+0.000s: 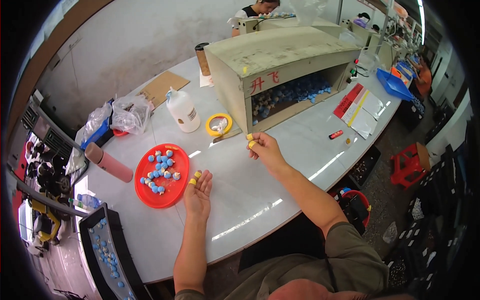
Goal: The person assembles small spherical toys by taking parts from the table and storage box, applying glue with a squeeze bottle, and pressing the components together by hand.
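Observation:
My left hand (198, 195) is palm up beside the red round tray (179, 192), fingers stretched out and nothing visible in the palm. Yellow tape wraps some fingertips on both hands. Over the table, just in front of the box's near left corner, my right hand (267, 151) is closed with thumb and fingers together; whatever it may hold is too small or hidden to name. Several small blue-and-white ball-shaped pieces (161, 166) lie in the tray. Many more blue pieces (295, 94) are heaped inside the open-fronted beige box (280, 47).
Around the tray stand a pink bottle (108, 162), a white plastic bottle (183, 111) and a yellow tape roll (218, 125). A black bin (131, 267) with blue pieces sits at the table's left edge. Right lie a red marker-like tube (336, 134) and a bagged card (357, 110). Other people sit beyond.

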{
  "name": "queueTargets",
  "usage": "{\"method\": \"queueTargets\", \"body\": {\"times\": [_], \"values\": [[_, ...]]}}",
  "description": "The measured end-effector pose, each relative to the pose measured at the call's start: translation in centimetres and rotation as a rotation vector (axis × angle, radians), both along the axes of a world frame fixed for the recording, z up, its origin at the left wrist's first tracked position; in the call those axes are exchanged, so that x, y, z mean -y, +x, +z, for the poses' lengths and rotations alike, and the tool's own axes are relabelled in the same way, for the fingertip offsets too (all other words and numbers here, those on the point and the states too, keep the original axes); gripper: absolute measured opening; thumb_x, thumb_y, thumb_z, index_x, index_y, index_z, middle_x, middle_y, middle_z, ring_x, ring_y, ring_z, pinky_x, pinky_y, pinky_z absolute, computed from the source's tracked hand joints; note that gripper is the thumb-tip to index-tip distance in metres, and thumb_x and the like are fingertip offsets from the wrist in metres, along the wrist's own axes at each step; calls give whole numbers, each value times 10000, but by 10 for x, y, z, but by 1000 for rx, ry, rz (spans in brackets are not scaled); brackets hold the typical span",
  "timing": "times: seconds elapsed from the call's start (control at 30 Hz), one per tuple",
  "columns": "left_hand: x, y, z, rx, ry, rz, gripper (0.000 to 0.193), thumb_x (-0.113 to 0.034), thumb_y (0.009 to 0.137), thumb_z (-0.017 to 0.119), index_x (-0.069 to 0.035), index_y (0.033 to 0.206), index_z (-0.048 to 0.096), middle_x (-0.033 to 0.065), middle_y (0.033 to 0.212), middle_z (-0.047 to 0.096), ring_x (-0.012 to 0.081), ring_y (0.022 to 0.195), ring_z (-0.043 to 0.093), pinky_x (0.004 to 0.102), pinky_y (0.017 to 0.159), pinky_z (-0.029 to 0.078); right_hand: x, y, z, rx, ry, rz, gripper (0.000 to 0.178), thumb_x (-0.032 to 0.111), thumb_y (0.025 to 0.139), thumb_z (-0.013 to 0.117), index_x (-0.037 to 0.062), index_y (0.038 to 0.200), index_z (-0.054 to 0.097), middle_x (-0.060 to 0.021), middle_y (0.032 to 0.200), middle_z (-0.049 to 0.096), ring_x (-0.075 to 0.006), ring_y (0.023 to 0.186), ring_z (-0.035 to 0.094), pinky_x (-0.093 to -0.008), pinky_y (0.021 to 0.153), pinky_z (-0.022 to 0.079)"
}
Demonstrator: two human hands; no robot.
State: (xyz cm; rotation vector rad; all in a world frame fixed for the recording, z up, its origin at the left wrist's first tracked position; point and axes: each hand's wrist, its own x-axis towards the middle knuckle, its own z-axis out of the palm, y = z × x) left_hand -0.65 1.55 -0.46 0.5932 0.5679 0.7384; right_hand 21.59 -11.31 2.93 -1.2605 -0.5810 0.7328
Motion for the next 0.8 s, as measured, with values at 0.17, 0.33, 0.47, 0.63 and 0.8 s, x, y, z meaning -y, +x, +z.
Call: {"method": "queueTargets", "body": {"times": [0.17,0.33,0.47,0.63,0.8], "values": [[15,9,-3,-80,107,-152,343,-208,1001,400,35,1227,485,184,1144,617,258,1028,638,314,856,542,13,91,-38,426,-184,-360,209,41,828,563,24,1033,598,-66,864,620,-147,688,598,-280,637,490],[15,6,0,-176,122,-183,295,-161,993,426,34,1201,503,155,1053,641,240,939,661,315,813,558,33,176,-44,841,-651,-740,229,47,787,580,57,1009,634,-163,963,650,-341,893,634,-427,777,509],[14,2,-1,-173,119,-209,275,-146,991,435,33,1186,510,153,1038,639,234,927,661,307,806,560,29,219,-32,1014,-722,-820,233,55,770,594,59,999,637,-162,994,635,-346,958,616,-436,813,503],[16,6,0,-187,127,-240,267,-136,987,441,33,1180,514,152,1033,639,234,921,661,307,804,557,-4,250,-27,1118,-1037,-396,364,103,730,652,50,1087,603,-173,1109,572,-359,1003,584,-437,839,506],[16,3,0,-210,135,-238,259,-122,979,457,34,1177,517,154,1028,638,235,923,659,310,809,553,-34,224,-22,1328,-621,-550,533,128,688,689,75,1201,555,-189,1206,536,-369,1124,513,-439,892,488]]}}
